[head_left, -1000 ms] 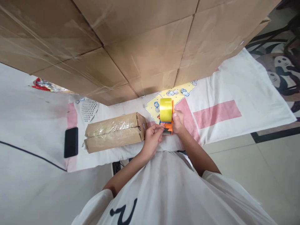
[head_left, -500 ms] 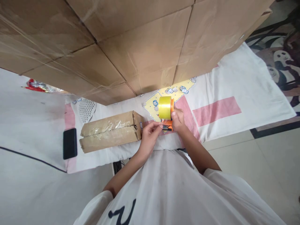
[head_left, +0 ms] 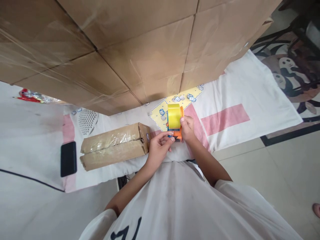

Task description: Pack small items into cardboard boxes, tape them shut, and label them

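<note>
My right hand (head_left: 187, 128) is wrapped round the orange side of a tape dispenser (head_left: 177, 135), which carries a wide roll of yellow tape (head_left: 174, 116). My left hand (head_left: 159, 145) is at the dispenser's lower front end, thumb and fingers bent in a pinch at the tape's loose end, which hardly shows. The dispenser is held above the cloth-covered table. Just left of my left hand lies a long, narrow cardboard box (head_left: 112, 146) with shiny clear tape along its top seam.
A wall of large taped cardboard boxes (head_left: 147, 56) stands along the table's far side. On the white and pink cloth (head_left: 225, 120) are a black phone (head_left: 68, 159) and a white perforated piece (head_left: 87, 122). A red plastic packet (head_left: 31, 95) lies at far left. A black cable (head_left: 32, 180) runs at left.
The view has shifted a little. The dispenser has turned slightly in my right hand, showing some blue. My left fingers have shifted at its front end and look less tightly pinched.
</note>
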A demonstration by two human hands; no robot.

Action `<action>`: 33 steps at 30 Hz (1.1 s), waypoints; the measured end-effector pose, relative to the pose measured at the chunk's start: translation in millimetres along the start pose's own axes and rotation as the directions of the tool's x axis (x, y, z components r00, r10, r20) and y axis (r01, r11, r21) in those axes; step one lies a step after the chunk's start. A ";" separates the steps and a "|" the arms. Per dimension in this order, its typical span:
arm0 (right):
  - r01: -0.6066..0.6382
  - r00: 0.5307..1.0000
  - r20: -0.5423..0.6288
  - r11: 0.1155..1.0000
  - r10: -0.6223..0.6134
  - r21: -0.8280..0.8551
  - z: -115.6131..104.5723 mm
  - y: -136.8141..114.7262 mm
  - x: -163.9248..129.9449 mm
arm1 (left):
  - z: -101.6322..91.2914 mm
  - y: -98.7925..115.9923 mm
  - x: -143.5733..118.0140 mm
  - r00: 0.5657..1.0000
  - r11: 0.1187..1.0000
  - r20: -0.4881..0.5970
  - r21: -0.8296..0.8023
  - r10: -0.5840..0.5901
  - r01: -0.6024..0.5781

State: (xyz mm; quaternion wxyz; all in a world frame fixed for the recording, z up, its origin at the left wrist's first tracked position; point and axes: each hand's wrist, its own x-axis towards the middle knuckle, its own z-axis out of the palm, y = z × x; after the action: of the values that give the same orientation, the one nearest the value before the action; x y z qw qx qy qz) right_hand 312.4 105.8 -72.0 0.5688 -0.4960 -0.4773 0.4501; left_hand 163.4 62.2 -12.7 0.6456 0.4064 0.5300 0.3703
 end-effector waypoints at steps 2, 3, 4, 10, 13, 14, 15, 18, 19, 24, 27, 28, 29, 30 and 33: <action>0.000 0.999 -0.035 0.999 0.001 0.048 1.7 -8.1 -0.3 | 1.2 1.2 -0.6 1.000 1.000 0.005 0.009 -0.003 0.003; 0.004 0.999 -0.039 0.998 -0.001 0.070 2.5 -12.1 -0.3 | 1.8 1.5 -0.6 1.000 1.000 0.004 0.012 -0.006 0.006; 0.008 1.000 -0.029 0.996 -0.006 0.086 3.1 -15.6 -0.2 | 2.3 1.6 -0.4 1.000 1.000 0.002 0.013 -0.010 0.010; 0.046 0.993 0.099 0.992 -0.058 0.117 3.2 -23.8 2.0 | 3.8 1.1 1.0 0.999 0.999 -0.017 0.001 -0.047 0.047; 0.031 0.990 0.135 0.990 -0.050 0.135 2.7 -23.8 2.6 | 3.4 1.5 -0.6 0.998 0.999 -0.028 0.006 -0.053 0.053; 0.020 0.989 0.142 0.990 -0.040 0.142 2.6 -24.0 2.6 | 3.3 1.8 -1.4 0.998 0.999 -0.028 0.014 -0.051 0.051; 0.008 0.989 0.146 0.989 -0.030 0.149 2.7 -24.2 2.4 | 3.4 2.0 -2.2 0.998 0.998 -0.027 0.024 -0.051 0.051; -0.016 0.989 0.145 0.984 -0.010 0.177 3.1 -24.3 1.6 | 3.7 2.2 -4.4 0.998 0.997 -0.028 0.045 -0.059 0.060; -0.023 0.990 0.140 0.981 -0.005 0.193 3.2 -23.9 1.2 | 3.8 2.1 -4.8 0.998 0.997 -0.038 0.046 -0.055 0.056; -0.038 0.997 0.068 0.969 0.022 0.243 3.8 -19.5 -0.7 | 3.7 2.0 -4.9 0.998 0.997 -0.067 0.079 0.007 -0.002; -0.026 0.999 0.043 0.971 0.017 0.236 3.5 -18.7 -1.0 | 2.4 3.0 -2.9 0.999 0.994 -0.037 0.111 0.023 -0.019; -0.014 0.999 0.033 0.973 0.006 0.230 3.3 -18.8 -1.0 | 1.3 3.7 -1.8 1.000 0.993 -0.022 0.117 0.013 -0.010; 0.007 1.000 0.019 0.976 -0.011 0.219 2.8 -19.0 -1.0 | 0.0 4.7 -0.4 1.000 0.992 -0.005 0.129 -0.003 0.004; 0.037 0.999 0.000 0.980 -0.038 0.197 2.2 -19.1 -0.9 | -1.7 6.0 1.3 1.000 0.988 0.012 0.151 -0.018 0.016; 0.166 0.986 -0.039 0.984 -0.164 0.068 -0.9 -18.8 -1.3 | -7.8 10.6 7.8 0.996 0.962 0.077 0.274 -0.033 0.011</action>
State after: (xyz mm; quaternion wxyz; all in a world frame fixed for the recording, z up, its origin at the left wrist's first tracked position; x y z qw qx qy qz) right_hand 313.8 102.5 -53.5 0.6293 -0.4417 -0.4909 0.4097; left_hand 156.4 74.4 -6.9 0.6084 0.5001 0.5540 0.2698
